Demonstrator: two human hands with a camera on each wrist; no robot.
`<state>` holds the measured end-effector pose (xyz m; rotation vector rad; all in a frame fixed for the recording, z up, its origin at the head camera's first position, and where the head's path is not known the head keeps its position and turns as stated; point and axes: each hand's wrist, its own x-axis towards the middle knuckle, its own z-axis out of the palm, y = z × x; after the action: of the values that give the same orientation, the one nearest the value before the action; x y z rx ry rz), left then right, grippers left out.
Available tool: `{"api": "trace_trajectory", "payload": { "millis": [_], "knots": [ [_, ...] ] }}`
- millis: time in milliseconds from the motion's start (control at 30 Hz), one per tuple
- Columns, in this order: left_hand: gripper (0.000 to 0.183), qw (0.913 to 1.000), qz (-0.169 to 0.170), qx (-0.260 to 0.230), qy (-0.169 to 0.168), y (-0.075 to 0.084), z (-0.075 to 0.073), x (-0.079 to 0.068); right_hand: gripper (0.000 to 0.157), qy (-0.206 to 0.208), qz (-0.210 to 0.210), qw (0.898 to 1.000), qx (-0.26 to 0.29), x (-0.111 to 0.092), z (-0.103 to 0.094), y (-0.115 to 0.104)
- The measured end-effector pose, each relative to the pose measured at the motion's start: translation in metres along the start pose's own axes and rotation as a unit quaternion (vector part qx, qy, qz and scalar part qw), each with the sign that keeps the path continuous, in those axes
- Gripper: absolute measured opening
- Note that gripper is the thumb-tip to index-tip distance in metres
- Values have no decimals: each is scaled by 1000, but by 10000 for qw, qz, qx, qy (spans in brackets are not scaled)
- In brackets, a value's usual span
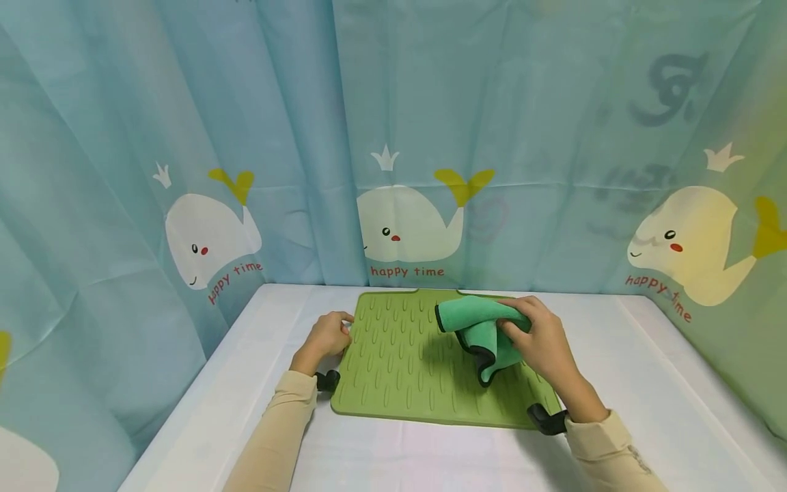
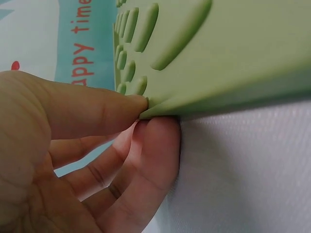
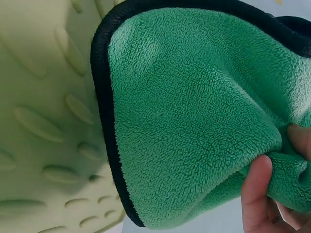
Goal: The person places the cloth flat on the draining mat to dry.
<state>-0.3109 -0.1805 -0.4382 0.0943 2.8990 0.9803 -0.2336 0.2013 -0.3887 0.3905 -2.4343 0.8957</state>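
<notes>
Green plush cloth (image 1: 482, 335): edged w/ black binding (image 3: 102, 77); bunched & creased, hung over R half of drying mat (image 1: 393, 362); whether lowest fold touches mat, can't tell.
R hand (image 1: 544, 342): pinches cloth btwn thumb & fingers at a gathered fold; rest droops free twd person's L.
L hand (image 1: 326, 336): thumb above, fingertip below, nipping mat's L edge; other fingers loosely bent.
Drying mat: olive green, oblong raised ridges (image 2: 146, 26); lies on white worktop (image 1: 393, 454), long side twd person.
Wrist mounts (image 1: 328, 380): black; L one beside mat's L edge, R one overlapping near R corner in head view.
Curtain (image 1: 399, 82): pale blue, whale print, behind worktop.
Risk, cloth: prob. slips or unfolds if pinch loosens, b/c only one gathered fold is held; loose flap could tuck under if pressed down.
Risk, mat: could skid or pivot if cloth drags on ridges, b/c only L edge is held; could curl if L hand raises that edge.
Risk, R mount: might catch mat rim if wrist drops.
</notes>
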Motion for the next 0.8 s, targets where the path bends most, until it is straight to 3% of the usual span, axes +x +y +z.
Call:
{"api": "trace_trajectory", "payload": {
  "millis": [467, 800],
  "knots": [
    [50, 10000, 43, 3, 30, -2, 1, 2, 33, -435, 269, 9986, 124, 23, 22, -15],
    [48, 10000, -49, 35, 44, -1, 1, 2, 32, -222, 67, 9997, 9, 32, 45, -27]
  ]
}}
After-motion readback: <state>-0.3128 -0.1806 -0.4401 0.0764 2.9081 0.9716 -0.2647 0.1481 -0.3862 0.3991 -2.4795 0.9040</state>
